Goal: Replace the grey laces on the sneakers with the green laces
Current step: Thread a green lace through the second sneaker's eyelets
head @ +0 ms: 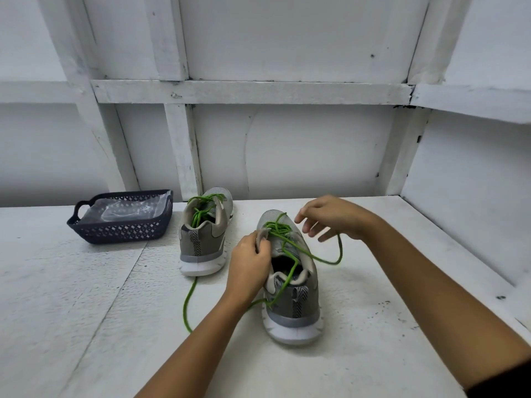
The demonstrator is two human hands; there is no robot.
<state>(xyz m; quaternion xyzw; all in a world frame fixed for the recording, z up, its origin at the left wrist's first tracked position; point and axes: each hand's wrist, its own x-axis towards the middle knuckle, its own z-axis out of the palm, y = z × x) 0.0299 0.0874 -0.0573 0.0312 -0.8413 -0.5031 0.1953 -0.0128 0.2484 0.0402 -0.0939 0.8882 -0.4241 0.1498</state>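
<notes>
On table (86,297), heel toward camera: near sneaker (296,305), partly threaded with green lace (277,226). Gripped at left edge by left hand (250,265), fingers curled. Above toe, right hand (333,218), fingers loosely spread; lace loop up to it, hold unclear.

Blurred fingers (311,229) of the right hand (336,216); basket (120,229) contents indistinct under clear plastic (126,209).
</notes>
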